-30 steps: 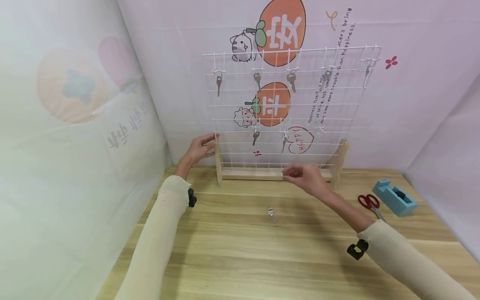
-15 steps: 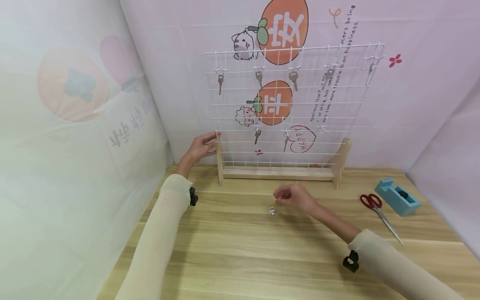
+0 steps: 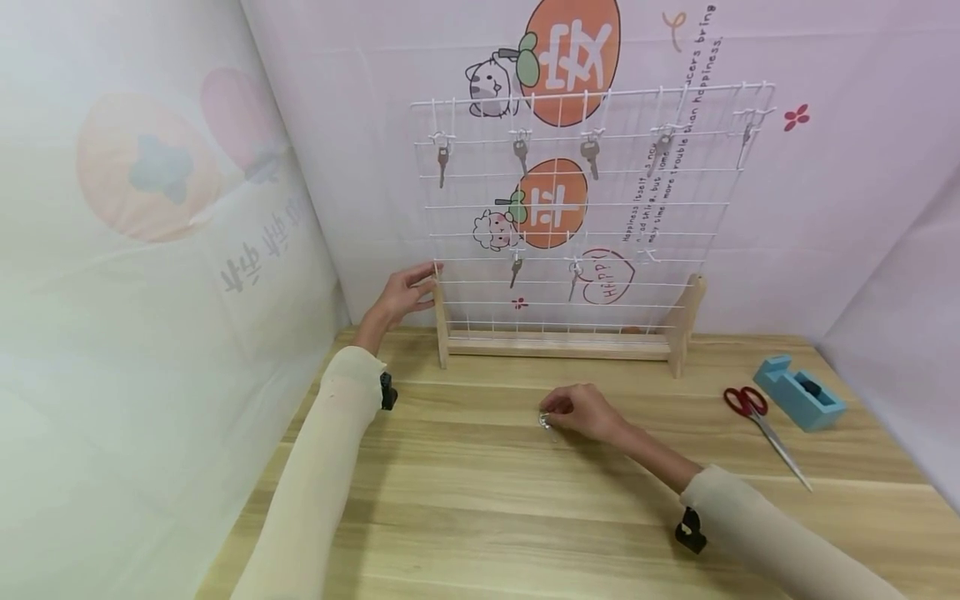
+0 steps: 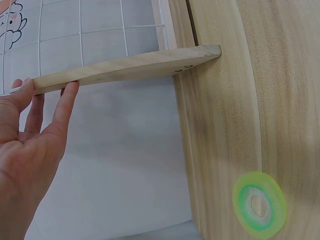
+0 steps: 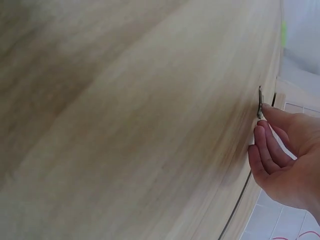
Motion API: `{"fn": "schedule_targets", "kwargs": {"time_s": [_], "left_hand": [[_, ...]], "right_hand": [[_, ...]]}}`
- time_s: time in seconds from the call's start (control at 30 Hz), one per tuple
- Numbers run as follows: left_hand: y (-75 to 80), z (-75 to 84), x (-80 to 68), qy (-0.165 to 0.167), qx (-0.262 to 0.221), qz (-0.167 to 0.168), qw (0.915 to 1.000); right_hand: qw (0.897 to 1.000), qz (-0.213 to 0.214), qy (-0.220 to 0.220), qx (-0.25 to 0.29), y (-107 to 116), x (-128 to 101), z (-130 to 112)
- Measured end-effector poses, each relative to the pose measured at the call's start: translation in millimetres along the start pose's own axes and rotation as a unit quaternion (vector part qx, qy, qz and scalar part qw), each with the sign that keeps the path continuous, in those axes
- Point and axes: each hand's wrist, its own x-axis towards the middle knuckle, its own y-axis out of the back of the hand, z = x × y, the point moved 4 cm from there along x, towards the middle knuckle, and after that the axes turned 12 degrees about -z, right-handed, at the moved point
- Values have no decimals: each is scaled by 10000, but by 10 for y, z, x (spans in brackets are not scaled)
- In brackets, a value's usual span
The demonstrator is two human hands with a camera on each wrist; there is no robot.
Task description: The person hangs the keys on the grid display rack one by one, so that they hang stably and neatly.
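Observation:
My left hand holds the left wooden post of a white wire grid rack; in the left wrist view its thumb and fingers lie on either side of the wood. On the table in front of the rack is a small silver key with a ring. My right hand pinches it by the ring end, thumb and fingertips close together and low over the wood. Fingers partly cover the key. Several keys, such as one key, hang from white hooks on the grid, in an upper and a lower row.
At the right lie red-handled scissors and a blue tape dispenser. A lower-row hook on the right bears no key. A green-yellow tape roll lies near the left post. Printed cloth hangs behind the rack.
My right hand has come down from in front of the rack's base, toward me and slightly left, and has taken hold of the key on the table. The left hand stays on the post.

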Motion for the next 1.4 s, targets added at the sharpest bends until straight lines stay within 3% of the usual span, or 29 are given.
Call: {"fn": "schedule_targets", "kwargs": {"time_s": [0.37,0.87,1.17,1.4], "left_hand": [[-2,55,-21,15,-17,-24,10000],[-23,64,-14,78,51,36,10000],[-17,38,-13,100,78,-5,9999],[-17,29,-24,56,86,-7,9999]], "right_hand": [[9998,-134,155,-55,15,28,-1],[9994,259,235,-3,89,-43,54],[9981,602,6,-127,302,-138,153],[9948,957,78,-346,627,-265,246]]}}
